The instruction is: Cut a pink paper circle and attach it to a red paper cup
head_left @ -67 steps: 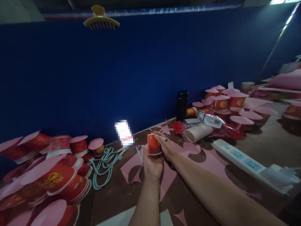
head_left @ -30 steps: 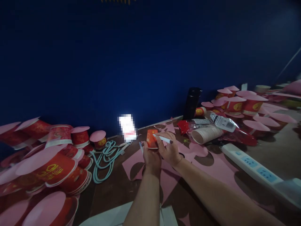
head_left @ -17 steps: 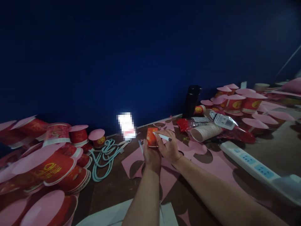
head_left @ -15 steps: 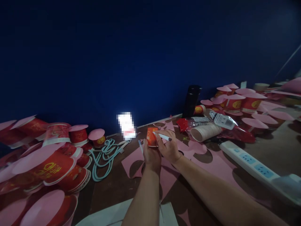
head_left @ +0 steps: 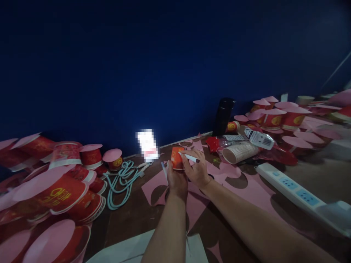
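Note:
In the middle of the head view, my left hand (head_left: 177, 180) is closed around a small red paper cup (head_left: 177, 157), holding it from below and from the left. My right hand (head_left: 197, 170) grips a white marker (head_left: 189, 157) with a dark end. The marker's tip meets or nearly meets the cup's side; contact cannot be made out. A second pen (head_left: 164, 168) with a blue end lies just left of my left hand. Beneath both hands are pink paper sheets (head_left: 197, 210) with round holes cut out.
Red cups topped with pink discs (head_left: 61, 193) crowd the left; more cups (head_left: 296, 118) stand at the right. Nearby are a teal cable (head_left: 120, 188), a bright blurred screen (head_left: 147, 144), a black bottle (head_left: 223, 117), stacked paper cups (head_left: 238, 152) and a power strip (head_left: 290, 190).
Almost nothing differs. The whole view has shifted very slightly, while both hands keep hold of the cup and the marker in the same place.

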